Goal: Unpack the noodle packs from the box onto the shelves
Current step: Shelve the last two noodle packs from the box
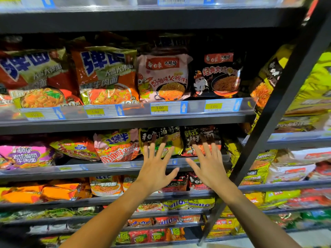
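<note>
Shelves [125, 122]: dark grey metal, matt, smooth. Upright post [279, 108]: same dark matt metal. Price rail [195, 107]: clear glossy plastic, catching glare; paper labels [159, 108] behind it, yellow and white, matt. Noodle packs [163, 77]: thin plastic film, glossy, crinkled, with bright reflections along the folds. Black pack [217, 76]: same film, shinier highlights on its dark print.

arms: both bare as far as I can see, no sleeves
hands [154, 173]: bare, I see no gloves
jewellery: I spot no rings, no watch
</note>
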Tool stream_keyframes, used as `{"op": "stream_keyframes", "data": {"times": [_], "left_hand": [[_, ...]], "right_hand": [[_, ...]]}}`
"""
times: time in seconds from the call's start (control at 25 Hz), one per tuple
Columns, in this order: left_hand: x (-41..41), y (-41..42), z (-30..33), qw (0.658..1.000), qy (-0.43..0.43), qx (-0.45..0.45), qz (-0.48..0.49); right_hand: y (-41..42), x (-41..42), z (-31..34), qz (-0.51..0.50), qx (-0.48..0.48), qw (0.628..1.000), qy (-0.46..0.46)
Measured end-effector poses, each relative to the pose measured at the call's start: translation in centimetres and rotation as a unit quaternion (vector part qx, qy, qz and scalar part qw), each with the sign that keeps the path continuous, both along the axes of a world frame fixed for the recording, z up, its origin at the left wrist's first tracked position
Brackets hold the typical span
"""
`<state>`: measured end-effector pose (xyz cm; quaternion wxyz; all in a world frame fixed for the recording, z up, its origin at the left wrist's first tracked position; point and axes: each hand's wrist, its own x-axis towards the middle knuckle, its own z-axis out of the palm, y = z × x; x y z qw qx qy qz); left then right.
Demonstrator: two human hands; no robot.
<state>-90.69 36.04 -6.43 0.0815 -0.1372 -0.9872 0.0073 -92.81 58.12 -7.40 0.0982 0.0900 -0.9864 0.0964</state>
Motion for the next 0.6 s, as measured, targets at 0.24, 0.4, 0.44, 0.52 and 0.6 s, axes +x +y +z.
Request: {"op": "stream_keyframes", "data": {"times": [0.24,0.4,0.44,0.52,0.6], "left_hand": [[3.4,-0.9,3.6,0.987,0.090,0.103,-0.089],[4.8,-1.1,12.1,0.921,0.256,0.217,-0.198],[4.4,-1.1,14.3,0.910,0.290,0.221,-0.196],[2.5,-1.0,18.0,0.921,0.308,0.184,-0.151],[0.2,-0.5,20.2,0.957,0.260,0.110,-0.071]], "right_hand": [[0.7,5.3,4.6,0.138,-0.131,0.979,0.072],[1.0,6.1,12.3,0.222,-0.172,0.931,0.235],[1.0,5.7,14.4,0.223,-0.177,0.921,0.266],[0.7,4.2,18.2,0.203,-0.161,0.925,0.279],[0.4,1.9,20.5,0.134,-0.108,0.960,0.220]]}}
